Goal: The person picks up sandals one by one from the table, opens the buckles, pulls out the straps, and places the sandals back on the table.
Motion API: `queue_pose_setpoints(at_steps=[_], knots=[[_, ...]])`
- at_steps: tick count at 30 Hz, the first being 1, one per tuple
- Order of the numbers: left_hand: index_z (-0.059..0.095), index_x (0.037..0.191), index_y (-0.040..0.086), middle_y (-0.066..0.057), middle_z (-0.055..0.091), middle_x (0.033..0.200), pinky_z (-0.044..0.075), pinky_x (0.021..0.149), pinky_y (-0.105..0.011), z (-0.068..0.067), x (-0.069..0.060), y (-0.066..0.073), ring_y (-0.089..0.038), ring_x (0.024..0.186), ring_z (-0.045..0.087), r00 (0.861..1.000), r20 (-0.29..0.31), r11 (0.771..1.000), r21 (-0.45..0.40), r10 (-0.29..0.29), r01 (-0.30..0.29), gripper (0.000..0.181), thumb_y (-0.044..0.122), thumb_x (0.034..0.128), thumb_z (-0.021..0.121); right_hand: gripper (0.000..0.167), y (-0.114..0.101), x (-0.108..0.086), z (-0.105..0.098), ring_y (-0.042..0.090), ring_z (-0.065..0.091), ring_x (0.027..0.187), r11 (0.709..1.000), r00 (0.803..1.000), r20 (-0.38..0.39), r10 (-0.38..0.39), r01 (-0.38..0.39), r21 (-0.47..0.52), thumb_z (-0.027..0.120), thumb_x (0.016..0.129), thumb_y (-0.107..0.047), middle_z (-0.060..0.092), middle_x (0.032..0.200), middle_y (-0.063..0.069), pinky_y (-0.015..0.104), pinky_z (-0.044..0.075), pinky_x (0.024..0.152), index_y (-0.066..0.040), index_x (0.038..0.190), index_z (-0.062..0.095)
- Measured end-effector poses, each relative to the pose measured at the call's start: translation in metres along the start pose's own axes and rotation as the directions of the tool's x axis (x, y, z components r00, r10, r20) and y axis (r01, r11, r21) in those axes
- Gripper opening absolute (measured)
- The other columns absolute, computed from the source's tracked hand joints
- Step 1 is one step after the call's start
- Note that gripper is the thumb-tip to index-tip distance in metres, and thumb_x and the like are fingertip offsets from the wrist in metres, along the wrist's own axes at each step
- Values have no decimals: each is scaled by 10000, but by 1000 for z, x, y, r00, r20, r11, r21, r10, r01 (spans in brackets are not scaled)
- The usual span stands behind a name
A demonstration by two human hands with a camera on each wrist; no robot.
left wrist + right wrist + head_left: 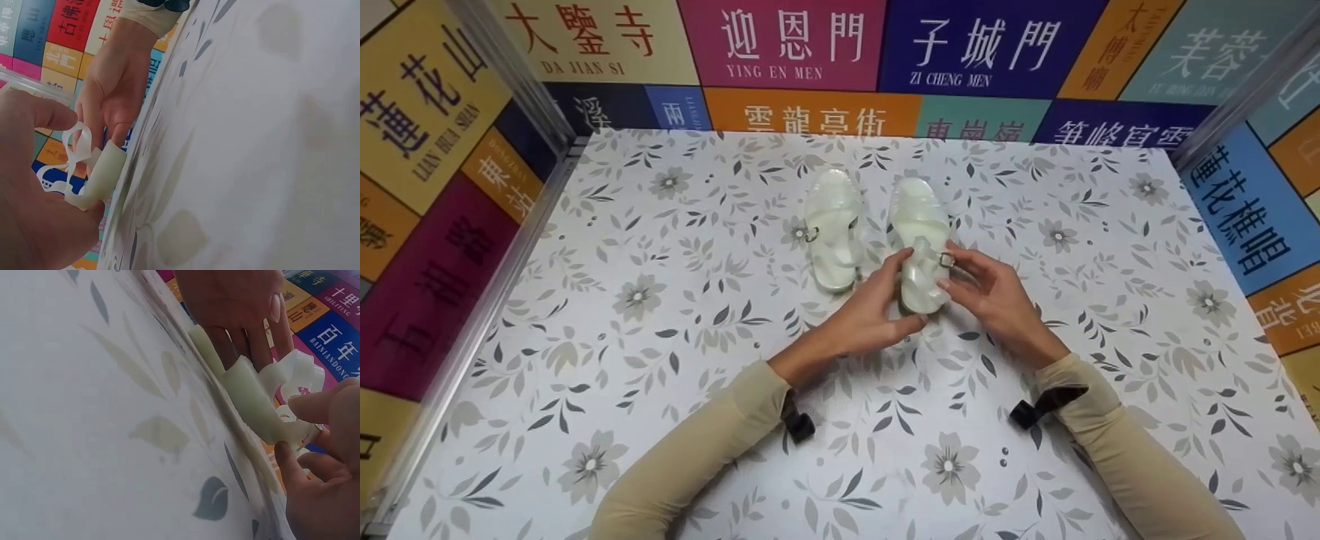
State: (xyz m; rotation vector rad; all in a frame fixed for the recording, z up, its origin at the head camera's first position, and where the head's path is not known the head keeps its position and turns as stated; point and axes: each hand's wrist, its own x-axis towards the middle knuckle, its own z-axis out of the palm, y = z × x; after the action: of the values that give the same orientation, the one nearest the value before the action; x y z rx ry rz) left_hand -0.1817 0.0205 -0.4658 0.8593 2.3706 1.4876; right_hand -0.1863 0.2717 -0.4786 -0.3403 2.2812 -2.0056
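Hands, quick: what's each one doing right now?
Left hand: closed, holding the sandal on the right between thumb and fingers.
Right hand: closed, pinching that sandal near its buckle.

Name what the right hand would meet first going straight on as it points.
The right hand would first meet the pearly white, plastic-looking sandal on the right, which it touches; depth is unclear.

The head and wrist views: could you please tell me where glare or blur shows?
Head: pale sheen on the pearly white plastic sandals; left wrist: white floral-patterned tabletop blurred near the camera; right wrist: same tabletop softly blurred, white wall lettering readable.
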Motion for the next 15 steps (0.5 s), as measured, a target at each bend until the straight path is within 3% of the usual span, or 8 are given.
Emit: queue_pose_setpoints(at_steps=[7, 15], knots=[[134, 1715, 46, -174, 351, 1732, 326, 1329, -355, -1, -22, 3, -248, 1592, 406, 999, 48, 1000, -24, 5, -4, 1041, 256, 923, 776, 519, 1, -14, 8, 381, 492, 1529, 1000, 999, 38, 19, -19, 0, 764, 989, 0, 459, 1688, 190, 261, 509, 1167, 49, 1475, 587], [116, 1715, 39, -168, 354, 1734, 307, 1341, -361, 0, -39, 3, -263, 1550, 485, 996, 76, 998, -57, 42, -38, 1049, 210, 926, 787, 508, -1, -28, 14, 358, 534, 1495, 999, 997, 73, 19, -17, -30, 786, 980, -23, 465, 1683, 187, 271, 520, 1151, 25, 1460, 624]])
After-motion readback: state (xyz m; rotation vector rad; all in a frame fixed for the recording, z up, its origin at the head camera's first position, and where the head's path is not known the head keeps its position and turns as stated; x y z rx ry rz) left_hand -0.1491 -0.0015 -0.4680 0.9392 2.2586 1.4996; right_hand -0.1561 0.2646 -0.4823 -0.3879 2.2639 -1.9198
